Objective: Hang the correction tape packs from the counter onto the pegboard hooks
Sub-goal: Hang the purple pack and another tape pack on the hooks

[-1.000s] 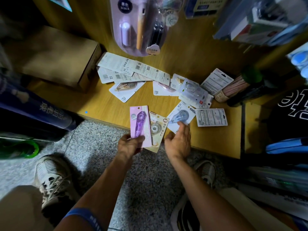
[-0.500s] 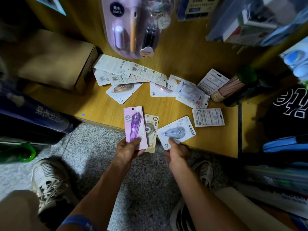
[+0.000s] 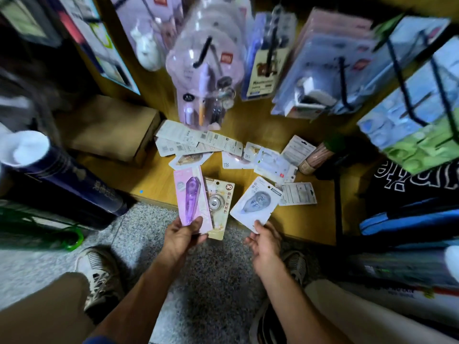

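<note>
Pink pack [image 3: 192, 199] with a translucent purple dispenser, a beige-gold pack [image 3: 218, 207] behind it, a white pack [image 3: 255, 203] showing grey — all over the honey-yellow counter [image 3: 159, 180] and speckled grey floor [image 3: 218, 281].

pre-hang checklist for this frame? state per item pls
1. Left hand holds its packs: ok. It grips the pink pack with the beige pack tucked behind it.
2. Right hand holds a pack: ok. It pinches the lower corner of the white pack.
3. Held packs face up: ok, all three show their printed fronts.
4. Hang holes on the held packs clear: cannot tell, too blurred.
5. Free hook on the pegboard: cannot tell. The black hooks in view carry goods already.
6. Counter emptied: not ok, loose packs lie on it.
</note>
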A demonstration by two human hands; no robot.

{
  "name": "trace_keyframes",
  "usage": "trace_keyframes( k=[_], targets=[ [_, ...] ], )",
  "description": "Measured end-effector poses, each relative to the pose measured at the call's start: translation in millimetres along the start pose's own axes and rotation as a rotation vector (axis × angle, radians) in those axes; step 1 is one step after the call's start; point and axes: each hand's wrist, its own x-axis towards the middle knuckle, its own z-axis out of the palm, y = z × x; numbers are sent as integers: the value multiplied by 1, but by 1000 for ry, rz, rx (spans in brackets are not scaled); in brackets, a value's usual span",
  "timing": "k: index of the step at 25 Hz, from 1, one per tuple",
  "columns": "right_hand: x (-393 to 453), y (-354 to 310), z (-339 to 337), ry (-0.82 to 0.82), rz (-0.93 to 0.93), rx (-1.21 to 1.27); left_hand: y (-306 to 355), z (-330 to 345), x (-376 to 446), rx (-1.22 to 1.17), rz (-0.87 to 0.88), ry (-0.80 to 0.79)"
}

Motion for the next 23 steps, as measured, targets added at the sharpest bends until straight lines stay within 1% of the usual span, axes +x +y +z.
trace_keyframes(
  k=[4, 6, 8, 10, 12, 15, 17, 21, 23],
  targets=[
    [-51, -31, -9, -69, -58, 141, 33, 11, -55, -87, 104, -26],
    [-82, -43, -16, -158, -63, 164, 47, 17, -88, -118, 134, -36],
    [-113, -49, -25, -256, -114, 132, 57, 23, -120, -122, 176, -49],
    [-138, -47, -33, -298, -235, 35, 59, 29, -149, -112, 222, -71],
    [-162, -47, -43, -338, -369, -34, 56, 34, -178, -135, 274, -128],
    [-202, -59, -60, -465, -488, 1, 62, 48, -224, -229, 328, -215],
    [-225, -76, -73, -533, -552, 28, 69, 62, -248, -238, 367, -255],
    [-260, -112, -87, -575, -696, 84, 88, 88, -287, -177, 460, -289],
    [-278, -135, -85, -593, -790, 95, 106, 104, -303, -169, 517, -332]
  ],
)
